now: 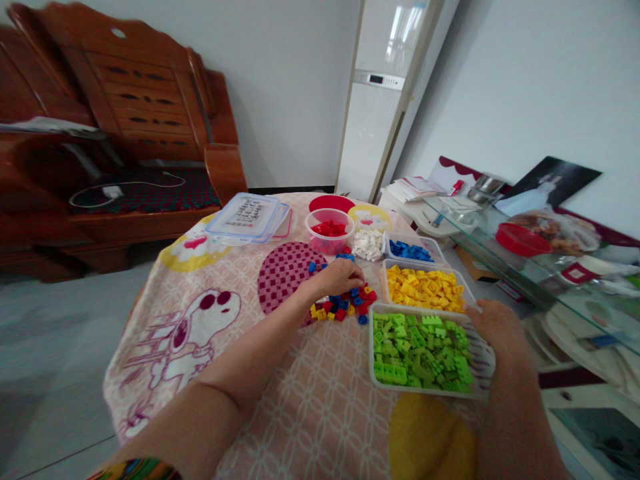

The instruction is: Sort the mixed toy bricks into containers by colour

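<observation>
My left hand (341, 277) reaches over a mixed pile of red, blue and yellow bricks (350, 305); its fingers point down and what they hold, if anything, is hidden. At the right, my right hand (495, 325) touches the edge of the boxes, its fingers partly hidden. The near box holds green bricks (420, 350), the one behind it yellow bricks (425, 289), and the far one blue bricks (410, 251). White bricks (369, 245) lie heaped beside a round tub of red bricks (329, 229).
Clear lids (247, 217) lie at the back left of the patterned tablecloth (300, 393). A glass shelf (540, 273) with a red bowl (523, 239) and papers stands to the right. A wooden bench (140, 100) is at the back left.
</observation>
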The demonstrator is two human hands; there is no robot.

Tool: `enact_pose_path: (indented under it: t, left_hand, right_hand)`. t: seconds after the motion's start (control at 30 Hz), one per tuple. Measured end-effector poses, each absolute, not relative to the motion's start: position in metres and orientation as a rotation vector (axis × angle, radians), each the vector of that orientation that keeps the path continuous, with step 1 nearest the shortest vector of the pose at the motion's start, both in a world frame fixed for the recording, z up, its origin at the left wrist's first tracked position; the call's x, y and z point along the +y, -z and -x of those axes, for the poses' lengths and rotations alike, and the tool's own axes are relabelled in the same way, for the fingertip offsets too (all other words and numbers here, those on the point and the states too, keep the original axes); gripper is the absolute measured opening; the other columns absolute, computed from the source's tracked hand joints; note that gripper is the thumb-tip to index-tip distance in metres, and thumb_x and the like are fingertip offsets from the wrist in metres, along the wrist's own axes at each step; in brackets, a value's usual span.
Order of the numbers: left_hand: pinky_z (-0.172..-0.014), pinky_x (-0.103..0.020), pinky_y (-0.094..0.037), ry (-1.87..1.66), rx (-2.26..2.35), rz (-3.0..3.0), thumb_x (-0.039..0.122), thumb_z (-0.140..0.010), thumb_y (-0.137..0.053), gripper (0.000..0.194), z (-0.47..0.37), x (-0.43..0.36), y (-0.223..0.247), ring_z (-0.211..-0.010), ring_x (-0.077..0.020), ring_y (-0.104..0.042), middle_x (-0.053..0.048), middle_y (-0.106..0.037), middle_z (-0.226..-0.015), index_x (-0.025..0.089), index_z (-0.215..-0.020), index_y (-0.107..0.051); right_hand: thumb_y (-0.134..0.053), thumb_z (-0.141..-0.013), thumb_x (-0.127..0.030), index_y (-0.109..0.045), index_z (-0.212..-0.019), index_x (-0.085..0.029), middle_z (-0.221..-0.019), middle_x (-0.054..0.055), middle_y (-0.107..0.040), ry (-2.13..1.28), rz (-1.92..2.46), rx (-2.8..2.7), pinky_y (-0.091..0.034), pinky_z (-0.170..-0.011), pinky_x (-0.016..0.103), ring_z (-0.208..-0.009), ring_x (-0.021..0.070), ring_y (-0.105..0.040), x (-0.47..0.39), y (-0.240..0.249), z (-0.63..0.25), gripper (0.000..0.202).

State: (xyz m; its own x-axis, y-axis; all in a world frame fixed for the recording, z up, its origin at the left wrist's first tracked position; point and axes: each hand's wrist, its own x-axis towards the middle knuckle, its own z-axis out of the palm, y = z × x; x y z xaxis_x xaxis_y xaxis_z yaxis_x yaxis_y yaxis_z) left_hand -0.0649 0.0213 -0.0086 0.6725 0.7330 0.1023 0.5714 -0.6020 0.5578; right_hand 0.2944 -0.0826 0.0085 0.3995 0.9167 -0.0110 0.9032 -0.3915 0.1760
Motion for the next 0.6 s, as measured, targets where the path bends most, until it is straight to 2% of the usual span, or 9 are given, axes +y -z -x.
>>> enact_pose_path:
  t: [0.1, 0.2, 0.3, 0.47, 0.6]
  left_hand:
    - [-0.07, -0.02, -0.048, -0.295, 0.981, -2.398, 0.015, -0.079, -0.07, 0.026, 0.072, 0.029, 0.015, -0.074, -0.0141, -0.069, -0.002, -0.079, -0.082, 0.018, -0.101, -0.082]
    - [-0.071, -0.021, -0.049, -0.358, 1.148, -2.461, 0.012, -0.072, -0.074, 0.033, 0.075, 0.035, 0.021, -0.077, -0.0157, -0.068, -0.003, -0.078, -0.086, 0.019, -0.103, -0.083]
    - [-0.074, -0.023, -0.05, -0.46, 1.3, -2.461, 0.01, -0.073, -0.071, 0.033, 0.082, 0.041, 0.023, -0.08, -0.0168, -0.069, -0.004, -0.078, -0.09, 0.019, -0.103, -0.082]
    - [-0.08, -0.026, -0.053, -0.591, 1.464, -2.385, 0.01, -0.076, -0.069, 0.036, 0.096, 0.051, 0.024, -0.083, -0.0193, -0.069, -0.007, -0.077, -0.092, 0.016, -0.109, -0.082]
    - [-0.085, -0.028, -0.055, -0.782, 1.465, -2.36, 0.012, -0.078, -0.067, 0.035, 0.093, 0.051, 0.026, -0.085, -0.0192, -0.07, -0.007, -0.077, -0.096, 0.017, -0.11, -0.081]
  right_hand:
    - [-0.04, -0.1, -0.036, -0.073, -0.123, -0.004, -0.122, 0.024, -0.073, -0.119, -2.508, 1.635, -0.052, -0.098, 0.044, -0.112, 0.0357, -0.07, -0.083, -0.009, -0.294, 0.052]
    - [-0.04, -0.101, -0.036, -0.074, -0.121, -0.005, -0.121, 0.024, -0.074, -0.116, -2.492, 1.661, -0.053, -0.098, 0.044, -0.111, 0.0353, -0.07, -0.083, -0.011, -0.293, 0.05]
    - [-0.04, -0.101, -0.035, -0.075, -0.119, -0.005, -0.121, 0.024, -0.074, -0.121, -2.48, 1.644, -0.053, -0.098, 0.044, -0.111, 0.0352, -0.071, -0.083, -0.013, -0.291, 0.05]
    - [-0.04, -0.101, -0.036, -0.072, -0.127, -0.004, -0.125, 0.024, -0.072, -0.102, -2.477, 1.599, -0.052, -0.098, 0.041, -0.114, 0.0348, -0.07, -0.082, -0.015, -0.289, 0.052]
    - [-0.039, -0.101, -0.036, -0.076, -0.118, -0.006, -0.118, 0.024, -0.074, -0.11, -2.485, 1.616, -0.053, -0.094, 0.041, -0.108, 0.0346, -0.071, -0.083, -0.013, -0.291, 0.051]
